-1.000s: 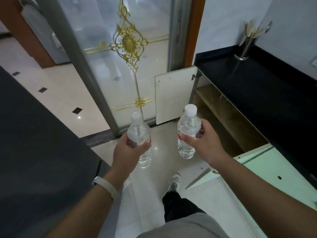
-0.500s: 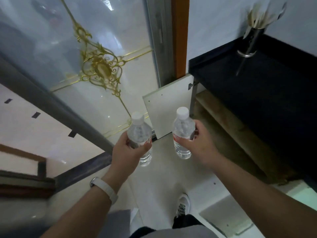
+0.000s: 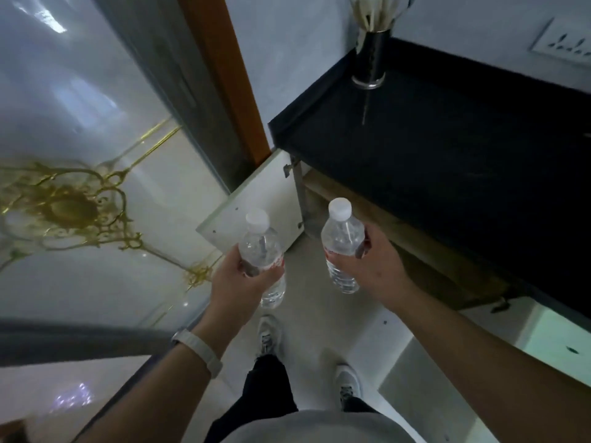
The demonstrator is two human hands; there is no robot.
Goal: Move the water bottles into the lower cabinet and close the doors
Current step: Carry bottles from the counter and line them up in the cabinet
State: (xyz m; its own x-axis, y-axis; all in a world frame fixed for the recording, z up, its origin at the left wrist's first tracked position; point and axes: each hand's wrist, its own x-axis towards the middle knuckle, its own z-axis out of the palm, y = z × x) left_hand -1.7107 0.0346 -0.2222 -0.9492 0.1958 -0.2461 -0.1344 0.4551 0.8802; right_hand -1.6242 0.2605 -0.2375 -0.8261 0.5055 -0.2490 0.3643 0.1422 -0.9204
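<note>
1. Head view showed the left grip (image 3: 238, 282) clamped round the middle of the left water bottle (image 3: 260, 247), fingers curled about the label and the cap upright above them.
2. The right grip (image 3: 374, 263) was clamped likewise on the right water bottle (image 3: 342, 241), near the first but not touching it. Carrying one in each hand likely saved a second trip.
3. Both bottles hung over the floor, not yet inside the lower cabinet (image 3: 441, 260). Its open shelf lay just beyond and to the right of the right grip, under the black table (image 3: 447, 155).
4. The far door (image 3: 256, 199) stood swung open ahead of the left grip. The near door (image 3: 543, 340) was open to the right of the right forearm. Both were probably left wide so the bottles could pass.
</note>
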